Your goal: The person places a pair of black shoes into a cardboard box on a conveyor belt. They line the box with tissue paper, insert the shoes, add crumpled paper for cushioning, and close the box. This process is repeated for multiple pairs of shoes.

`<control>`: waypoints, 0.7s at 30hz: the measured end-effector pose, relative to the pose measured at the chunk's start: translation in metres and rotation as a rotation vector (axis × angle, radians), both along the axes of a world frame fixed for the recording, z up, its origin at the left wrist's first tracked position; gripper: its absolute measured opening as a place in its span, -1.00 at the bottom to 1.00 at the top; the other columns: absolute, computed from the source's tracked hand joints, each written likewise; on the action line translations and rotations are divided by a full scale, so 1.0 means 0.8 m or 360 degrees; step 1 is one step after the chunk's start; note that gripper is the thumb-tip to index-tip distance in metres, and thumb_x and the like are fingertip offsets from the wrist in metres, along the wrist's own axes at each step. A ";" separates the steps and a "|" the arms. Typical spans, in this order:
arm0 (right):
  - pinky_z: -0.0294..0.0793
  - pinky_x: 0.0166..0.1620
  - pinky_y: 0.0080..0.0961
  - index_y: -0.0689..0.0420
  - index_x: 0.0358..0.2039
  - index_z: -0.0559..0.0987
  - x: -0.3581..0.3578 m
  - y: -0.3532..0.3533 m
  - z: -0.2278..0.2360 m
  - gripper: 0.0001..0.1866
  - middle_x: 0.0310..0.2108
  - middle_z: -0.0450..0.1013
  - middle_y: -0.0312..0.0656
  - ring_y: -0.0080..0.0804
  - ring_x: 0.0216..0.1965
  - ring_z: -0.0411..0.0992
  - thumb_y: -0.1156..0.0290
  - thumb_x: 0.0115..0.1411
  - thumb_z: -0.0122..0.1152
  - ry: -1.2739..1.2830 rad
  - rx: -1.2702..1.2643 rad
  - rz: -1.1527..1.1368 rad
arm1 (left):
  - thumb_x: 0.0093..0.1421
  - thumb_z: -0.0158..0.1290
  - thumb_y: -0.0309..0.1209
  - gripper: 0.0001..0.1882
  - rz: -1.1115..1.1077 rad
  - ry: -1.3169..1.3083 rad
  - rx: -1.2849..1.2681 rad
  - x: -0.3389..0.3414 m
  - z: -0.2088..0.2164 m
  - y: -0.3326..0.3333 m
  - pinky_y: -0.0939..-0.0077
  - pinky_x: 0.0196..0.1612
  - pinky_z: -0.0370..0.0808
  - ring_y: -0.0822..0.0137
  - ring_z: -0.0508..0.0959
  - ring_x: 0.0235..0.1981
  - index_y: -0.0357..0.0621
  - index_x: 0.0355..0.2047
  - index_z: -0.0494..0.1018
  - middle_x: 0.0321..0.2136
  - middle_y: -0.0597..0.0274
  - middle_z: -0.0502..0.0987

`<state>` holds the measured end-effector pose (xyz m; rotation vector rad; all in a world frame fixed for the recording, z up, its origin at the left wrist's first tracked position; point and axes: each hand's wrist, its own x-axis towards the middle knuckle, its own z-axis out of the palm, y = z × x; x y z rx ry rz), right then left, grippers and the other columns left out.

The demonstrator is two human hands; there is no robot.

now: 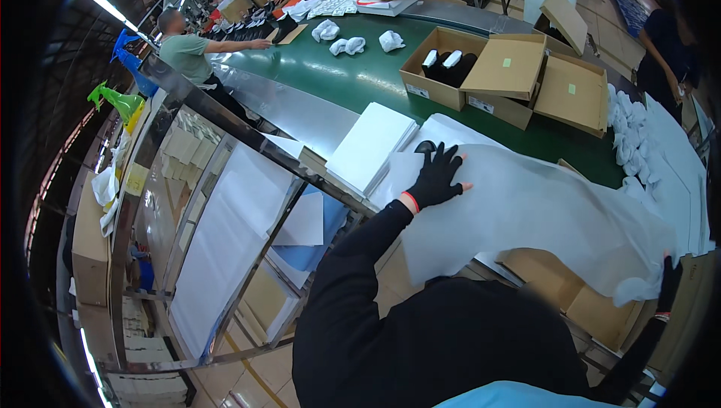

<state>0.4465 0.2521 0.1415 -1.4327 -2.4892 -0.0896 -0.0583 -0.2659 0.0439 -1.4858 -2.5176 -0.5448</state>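
A large sheet of white tissue paper [526, 205] spreads between my hands, its near edge hanging over a brown cardboard box [559, 288]. My left hand [437, 181], in a black fingerless glove, lies on the sheet's left part with fingers spread. Just beyond those fingers shows the rounded tip of a black shoe [425, 147]; the rest of it is hidden. At the far right, my right hand [668, 282], gloved too, is closed at the sheet's edge, its fingers partly hidden.
Left of the sheet is a stack of white paper [373, 145]. Beyond, a green conveyor belt [300, 70] carries an open shoebox [443, 70] and wrapped bundles [348, 46]. A metal rack [225, 134] stands left. White crumpled paper [631, 134] lies right. A co-worker [184, 55] reaches over the belt.
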 end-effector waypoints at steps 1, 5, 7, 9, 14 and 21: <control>0.17 0.20 -0.32 0.34 0.16 0.30 0.050 0.055 -0.021 -0.31 0.14 0.27 0.19 0.00 0.19 0.23 0.01 0.23 0.09 0.0080 0.0076 0.0024 | 0.11 0.06 0.06 -0.25 0.0010 0.0077 -0.0023 -0.002 -0.008 0.015 -0.17 0.23 -0.09 -0.16 0.11 0.20 -0.19 0.17 0.22 0.15 -0.11 0.23; 0.06 0.27 -0.31 0.28 0.20 0.26 0.124 0.155 -0.046 -0.29 0.22 0.20 0.12 -0.05 0.26 0.13 -0.02 0.23 0.07 -0.0321 0.0306 -0.0107 | 0.11 -0.02 0.14 -0.24 0.0267 0.0350 -0.0174 0.004 -0.021 0.042 -0.06 0.18 0.08 -0.11 0.21 0.13 -0.22 0.12 0.28 0.08 -0.05 0.32; 0.03 0.29 -0.32 0.27 0.21 0.26 0.153 0.192 -0.060 -0.26 0.23 0.17 0.11 -0.05 0.27 0.11 -0.06 0.22 0.05 -0.0360 0.0519 0.0015 | 0.09 -0.01 0.14 -0.24 0.0412 0.0320 -0.0267 0.003 -0.033 0.059 0.07 0.16 0.18 -0.09 0.24 0.10 -0.24 0.09 0.31 0.04 -0.08 0.35; 0.02 0.29 -0.32 0.27 0.21 0.26 0.161 0.221 -0.066 -0.24 0.23 0.17 0.11 -0.04 0.27 0.11 -0.10 0.21 0.04 -0.0391 0.0601 0.0123 | 0.05 0.00 0.20 -0.19 0.0499 0.0219 -0.0240 -0.014 -0.066 0.047 -0.06 0.13 0.14 -0.11 0.31 0.07 -0.21 0.10 0.30 0.03 -0.07 0.37; 0.06 0.27 -0.31 0.31 0.19 0.26 0.178 0.250 -0.087 -0.17 0.19 0.22 0.15 -0.01 0.24 0.16 -0.16 0.18 0.04 -0.0156 0.0209 -0.0090 | -0.05 0.24 -0.06 -0.43 0.0371 -0.0242 0.0133 -0.013 -0.067 0.073 0.14 -0.12 0.37 -0.05 0.42 -0.21 -0.32 -0.21 0.44 -0.32 -0.09 0.44; 0.35 0.04 -0.21 0.22 0.10 0.38 0.120 0.277 -0.132 -0.32 0.00 0.41 0.12 0.04 0.02 0.38 -0.08 0.16 0.07 -0.0318 -0.0014 -0.0012 | -0.08 0.28 -0.21 -0.36 0.0466 -0.0560 0.0194 -0.016 -0.062 0.080 0.17 -0.13 0.36 -0.02 0.43 -0.17 -0.27 -0.01 0.39 -0.24 -0.10 0.44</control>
